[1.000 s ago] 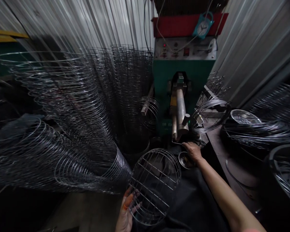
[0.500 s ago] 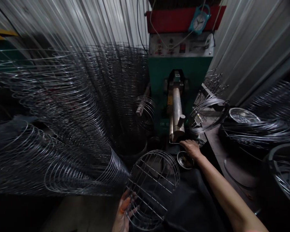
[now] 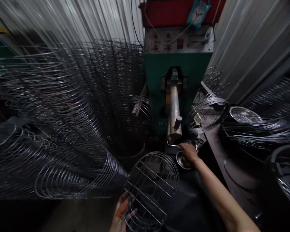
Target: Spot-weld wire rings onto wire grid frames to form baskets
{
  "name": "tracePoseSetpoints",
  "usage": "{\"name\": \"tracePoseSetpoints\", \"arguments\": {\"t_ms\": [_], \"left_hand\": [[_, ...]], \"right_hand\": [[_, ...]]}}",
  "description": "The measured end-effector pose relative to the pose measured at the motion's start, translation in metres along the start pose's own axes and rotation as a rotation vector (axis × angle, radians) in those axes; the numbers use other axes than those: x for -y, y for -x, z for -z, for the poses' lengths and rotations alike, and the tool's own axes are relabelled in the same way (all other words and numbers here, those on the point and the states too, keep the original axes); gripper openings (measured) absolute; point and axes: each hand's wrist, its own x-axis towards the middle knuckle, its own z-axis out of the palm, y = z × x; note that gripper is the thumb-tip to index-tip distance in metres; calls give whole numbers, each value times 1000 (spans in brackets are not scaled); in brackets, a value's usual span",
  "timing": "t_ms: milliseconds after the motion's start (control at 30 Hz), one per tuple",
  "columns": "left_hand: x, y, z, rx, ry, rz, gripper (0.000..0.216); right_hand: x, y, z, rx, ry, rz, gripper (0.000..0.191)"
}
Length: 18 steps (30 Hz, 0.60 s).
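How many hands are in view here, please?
2: the left hand holds a round wire grid at the bottom of the view, and the right hand is over a small metal dish below the machine.

The left hand point(image 3: 122, 211) stays low with the fingers curled, and the right arm point(image 3: 222, 193) stretches forward, with the right hand point(image 3: 188, 153) bent downward.

left hand point(image 3: 120, 214): round wire grid point(image 3: 151, 190) stands in the way at 2 o'clock, free room at 9 o'clock | right hand point(image 3: 188, 154): steel ram point(image 3: 174, 112) blocks at 11 o'clock, wire coil point(image 3: 206, 116) at 1 o'clock
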Motion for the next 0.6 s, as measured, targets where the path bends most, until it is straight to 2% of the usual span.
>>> {"name": "tracePoseSetpoints", "arguments": {"t_ms": [67,133,233,433,600], "left_hand": [[1,0,1,8,2,6,67],[3,-1,4,13,19,1,66],[7,-5,8,1,50,-27,67],[14,-17,24,7,87,3,70],[16,-34,42,79,134,123,51]], "right_hand": [[-3,-9,3,82,2,19,31],[-5,-22,7,223,17,37,30],[-7,-40,11,386,49,4,29],[-7,-41,-2,341,45,-51,30],[-4,-36,-20,227,42,-99,33]]}}
